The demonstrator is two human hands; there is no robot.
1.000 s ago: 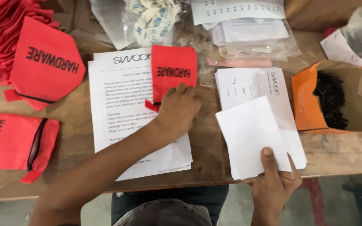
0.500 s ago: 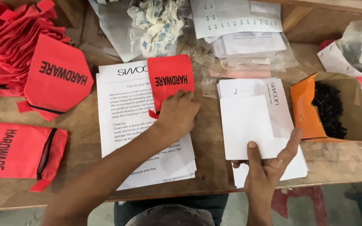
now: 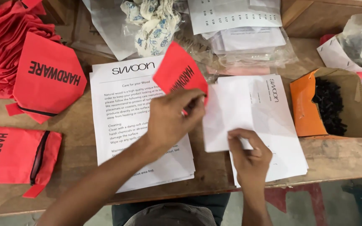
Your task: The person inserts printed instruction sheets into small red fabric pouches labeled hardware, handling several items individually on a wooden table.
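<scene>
Left hand (image 3: 170,121) lifts red pouch (image 3: 180,74) — printed sheets (image 3: 122,109) beneath

I see an orange box of black screws (image 3: 327,104), a stack of printed sheets (image 3: 126,109), and red zipped pouches (image 3: 15,155) on the wooden bench (image 3: 80,138).

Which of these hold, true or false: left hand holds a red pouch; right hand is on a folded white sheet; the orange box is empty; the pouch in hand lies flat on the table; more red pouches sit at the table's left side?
1. The left hand holds a red pouch. True.
2. The right hand is on a folded white sheet. True.
3. The orange box is empty. False: it holds small black pieces.
4. The pouch in hand lies flat on the table. False: it is lifted and tilted above the printed sheets.
5. More red pouches sit at the table's left side. True.
</scene>
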